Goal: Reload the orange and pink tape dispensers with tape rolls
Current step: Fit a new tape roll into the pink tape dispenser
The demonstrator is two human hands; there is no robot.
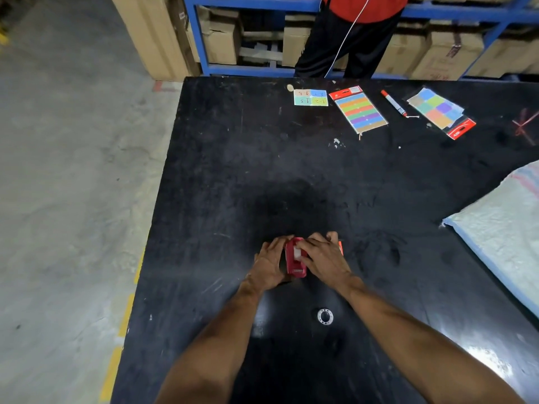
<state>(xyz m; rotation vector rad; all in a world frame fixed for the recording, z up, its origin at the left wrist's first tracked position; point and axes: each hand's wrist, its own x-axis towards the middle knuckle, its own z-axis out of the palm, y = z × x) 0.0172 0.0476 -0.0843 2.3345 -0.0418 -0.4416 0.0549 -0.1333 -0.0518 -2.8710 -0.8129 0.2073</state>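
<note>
A pink-red tape dispenser [295,265] stands on the black table [233,170], held between both hands. My left hand [269,265] grips its left side. My right hand [322,256] lies over its top right, fingers on a whitish tape roll [297,253] seated in the dispenser. A sliver of the orange dispenser [340,248] shows just behind my right hand, mostly hidden. A clear tape roll with a white core [325,316] lies flat on the table between my forearms.
At the far edge lie a small colour label card [310,97], a pack of coloured strips [359,110], an orange marker [393,102] and another sticker pack [440,110]. A woven sack [501,223] covers the right side. A person [350,36] stands beyond the table.
</note>
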